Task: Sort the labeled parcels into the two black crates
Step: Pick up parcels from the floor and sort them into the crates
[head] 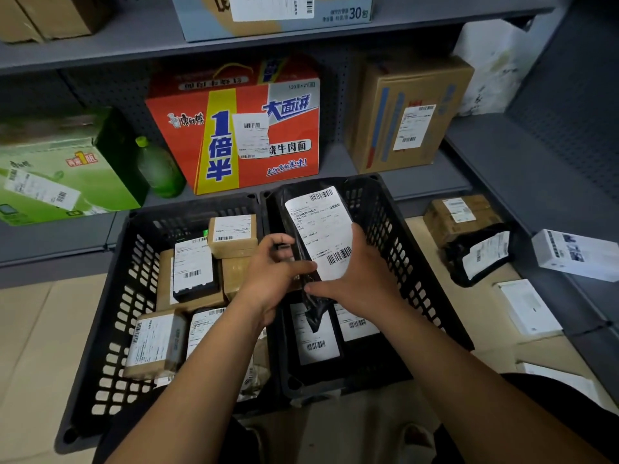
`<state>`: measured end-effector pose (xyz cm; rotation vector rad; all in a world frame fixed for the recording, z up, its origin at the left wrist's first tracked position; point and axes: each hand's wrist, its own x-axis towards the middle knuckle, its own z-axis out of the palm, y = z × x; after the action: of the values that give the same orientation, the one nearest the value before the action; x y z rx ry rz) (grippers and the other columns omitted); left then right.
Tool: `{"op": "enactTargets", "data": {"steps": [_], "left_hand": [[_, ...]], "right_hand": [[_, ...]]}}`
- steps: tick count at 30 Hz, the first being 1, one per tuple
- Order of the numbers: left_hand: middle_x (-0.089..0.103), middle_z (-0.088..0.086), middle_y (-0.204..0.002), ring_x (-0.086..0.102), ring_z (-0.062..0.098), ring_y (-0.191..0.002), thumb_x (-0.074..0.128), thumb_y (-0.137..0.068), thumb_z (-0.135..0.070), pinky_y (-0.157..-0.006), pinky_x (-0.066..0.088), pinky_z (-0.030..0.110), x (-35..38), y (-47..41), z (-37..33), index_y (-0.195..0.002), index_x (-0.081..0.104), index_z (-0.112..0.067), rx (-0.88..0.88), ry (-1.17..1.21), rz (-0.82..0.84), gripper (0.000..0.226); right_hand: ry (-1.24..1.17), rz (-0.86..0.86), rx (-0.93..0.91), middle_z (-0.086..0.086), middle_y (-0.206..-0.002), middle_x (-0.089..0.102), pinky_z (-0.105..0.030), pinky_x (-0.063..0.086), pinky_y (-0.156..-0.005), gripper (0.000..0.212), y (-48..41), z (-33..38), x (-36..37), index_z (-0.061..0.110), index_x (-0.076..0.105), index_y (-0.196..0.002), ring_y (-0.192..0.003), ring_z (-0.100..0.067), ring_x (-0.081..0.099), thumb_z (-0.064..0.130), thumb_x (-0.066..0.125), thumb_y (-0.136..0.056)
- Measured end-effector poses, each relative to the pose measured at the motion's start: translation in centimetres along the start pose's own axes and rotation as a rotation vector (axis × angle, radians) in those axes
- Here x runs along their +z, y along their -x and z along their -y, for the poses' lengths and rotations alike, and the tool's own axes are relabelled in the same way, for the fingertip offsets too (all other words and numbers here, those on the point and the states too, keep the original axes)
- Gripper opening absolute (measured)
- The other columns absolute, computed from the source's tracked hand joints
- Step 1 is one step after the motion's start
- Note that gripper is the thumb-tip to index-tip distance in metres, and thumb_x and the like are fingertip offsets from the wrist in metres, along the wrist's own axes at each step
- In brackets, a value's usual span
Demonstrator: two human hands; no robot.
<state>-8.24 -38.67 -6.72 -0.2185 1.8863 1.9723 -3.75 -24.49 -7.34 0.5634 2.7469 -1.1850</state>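
While hands (272, 274) (358, 283) grip it, black parcel (318, 229) stands lengthwise, perhaps tilted away

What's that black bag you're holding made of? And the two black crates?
The black bag looks like thin glossy plastic film: it crinkles and catches light. Its label seems matte white paper. The left crate and right crate look like stiff moulded plastic, dull black, with slotted walls.
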Motion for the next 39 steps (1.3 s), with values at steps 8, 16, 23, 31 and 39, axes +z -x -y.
{"op": "enactTargets", "data": {"steps": [8, 16, 23, 31, 39], "left_hand": [[0.067, 0.0, -0.122, 0.062, 0.021, -0.118, 0.07, -0.091, -0.03, -0.101, 0.047, 0.039, -1.0, -1.6, 0.4, -0.121, 0.061, -0.021, 0.044, -0.002, -0.015, 0.032], [0.011, 0.012, -0.166, 0.009, 0.036, -0.151, 0.058, -0.094, -0.046, -0.122, 0.01, 0.047, -1.3, -5.0, 7.4, -0.157, 0.021, -0.018, 0.069, -1.11, -0.193, 0.078], [-0.015, 0.012, -0.166, -0.02, 0.028, -0.152, 0.036, -0.096, -0.054, -0.123, -0.012, 0.044, -0.8, -4.5, 13.4, -0.16, 0.009, -0.015, 0.244, -1.531, -0.074, 0.08], [0.003, 0.011, -0.167, -0.008, 0.026, -0.154, 0.045, -0.091, -0.046, -0.118, -0.015, 0.035, -0.7, -5.1, 14.0, -0.151, 0.038, -0.018, 0.32, -1.444, -0.153, 0.066], [0.007, 0.012, -0.167, -0.007, 0.027, -0.153, 0.046, -0.09, -0.044, -0.12, -0.012, 0.038, -0.7, -5.2, 14.2, -0.148, 0.042, -0.017, 0.308, -1.473, -0.18, 0.065]], "right_hand": [[-0.286, -0.129, 0.162, 0.0, -0.128, 0.052, -0.026, 0.049, -0.069, 0.105, -1.8, -1.7, -3.2, 0.039, 0.018, -0.144, -0.11, -0.022, 0.054, 0.033, 0.086, -0.065], [-0.12, -0.113, 0.337, -0.013, -0.145, 0.033, -0.054, 0.04, -0.106, 0.109, -3.1, -4.1, -3.1, 0.038, 0.01, -0.151, -0.133, -0.036, 0.033, 0.039, 0.082, -0.069], [0.126, 0.021, 0.557, -0.02, -0.152, 0.022, -0.056, 0.035, -0.11, 0.116, -4.9, -11.8, 3.2, 0.039, 0.005, -0.152, -0.138, -0.042, 0.025, 0.042, 0.082, -0.065], [0.232, 0.155, 0.591, -0.021, -0.154, 0.012, -0.059, 0.033, -0.111, 0.123, -7.0, -18.7, 9.4, 0.044, -0.002, -0.152, -0.14, -0.043, 0.019, 0.042, 0.085, -0.064], [0.078, 0.44, 0.491, -0.007, -0.16, 0.019, -0.051, 0.035, -0.116, 0.13, -9.1, -22.0, 12.8, 0.049, 0.007, -0.155, -0.142, -0.034, 0.031, 0.025, 0.092, -0.06]]}}
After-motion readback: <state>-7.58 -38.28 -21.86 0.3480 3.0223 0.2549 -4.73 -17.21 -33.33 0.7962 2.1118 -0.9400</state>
